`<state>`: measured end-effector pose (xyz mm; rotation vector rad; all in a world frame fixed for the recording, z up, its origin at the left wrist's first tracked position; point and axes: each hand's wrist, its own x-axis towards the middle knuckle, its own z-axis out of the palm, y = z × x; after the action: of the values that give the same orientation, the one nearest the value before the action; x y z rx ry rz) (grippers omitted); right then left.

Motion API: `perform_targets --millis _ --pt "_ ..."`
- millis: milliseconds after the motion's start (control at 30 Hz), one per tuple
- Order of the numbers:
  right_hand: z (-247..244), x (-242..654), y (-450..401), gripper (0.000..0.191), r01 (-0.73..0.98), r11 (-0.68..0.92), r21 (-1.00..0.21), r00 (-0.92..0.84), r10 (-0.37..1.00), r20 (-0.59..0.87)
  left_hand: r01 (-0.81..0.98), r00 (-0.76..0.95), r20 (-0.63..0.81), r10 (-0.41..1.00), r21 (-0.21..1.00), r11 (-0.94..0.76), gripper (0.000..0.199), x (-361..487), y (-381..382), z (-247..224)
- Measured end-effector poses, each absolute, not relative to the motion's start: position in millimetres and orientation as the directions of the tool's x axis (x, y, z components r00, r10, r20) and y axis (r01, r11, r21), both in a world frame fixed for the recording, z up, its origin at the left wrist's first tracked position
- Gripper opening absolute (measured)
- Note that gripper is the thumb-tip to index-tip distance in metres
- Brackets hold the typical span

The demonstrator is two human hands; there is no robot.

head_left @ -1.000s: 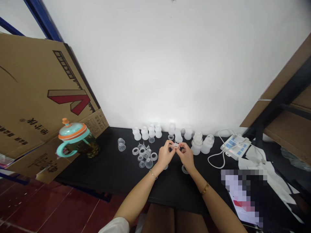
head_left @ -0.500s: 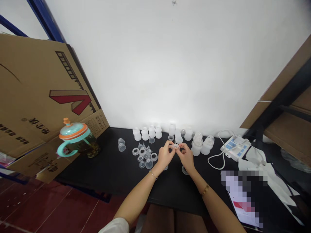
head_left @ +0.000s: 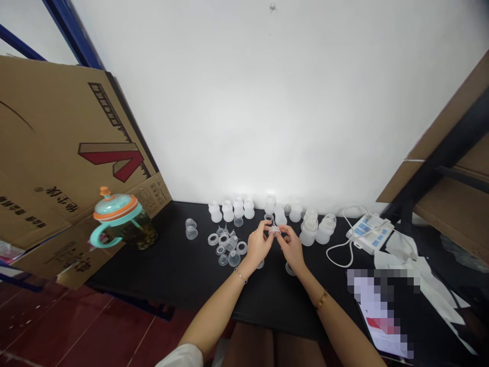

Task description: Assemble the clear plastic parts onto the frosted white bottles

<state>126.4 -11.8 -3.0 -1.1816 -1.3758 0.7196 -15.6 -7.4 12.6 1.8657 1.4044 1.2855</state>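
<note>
My left hand point(head_left: 260, 243) and my right hand point(head_left: 291, 246) meet over the black table, their fingertips closed on opposite sides of a small whitish ring point(head_left: 274, 230). A pointed translucent tip shows above the ring. Left of my hands lie several loose rings point(head_left: 241, 248) and clear nipple-like parts point(head_left: 234, 258). Behind them stand several white bottles point(head_left: 227, 210) against the wall. Just beyond my fingers is another bottle point(head_left: 280, 215). To the right stand bottles with clear caps point(head_left: 308, 230). A clear part point(head_left: 290, 268) lies partly hidden by my right wrist.
Two clear domes point(head_left: 191, 232) sit left on the black table point(head_left: 164, 270). A turquoise and orange lidded jug point(head_left: 126, 219) stands beside a large cardboard box point(head_left: 57, 132). At right are a white device with a cable point(head_left: 370, 232), white paper point(head_left: 424, 275) and a partly pixelated screen point(head_left: 378, 321).
Both hands stay on the small ring, which has tilted so that its side faces the camera more. The fingers have shifted slightly around it.
</note>
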Motion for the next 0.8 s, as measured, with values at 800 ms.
perform_targets --millis 800 --pt "-1.0 126.4 -10.5 0.044 0.145 0.237 -0.961 0.146 0.955 0.257 0.384 0.024 0.339 0.940 0.865 -0.322 0.028 -13.9 -6.6 11.3"
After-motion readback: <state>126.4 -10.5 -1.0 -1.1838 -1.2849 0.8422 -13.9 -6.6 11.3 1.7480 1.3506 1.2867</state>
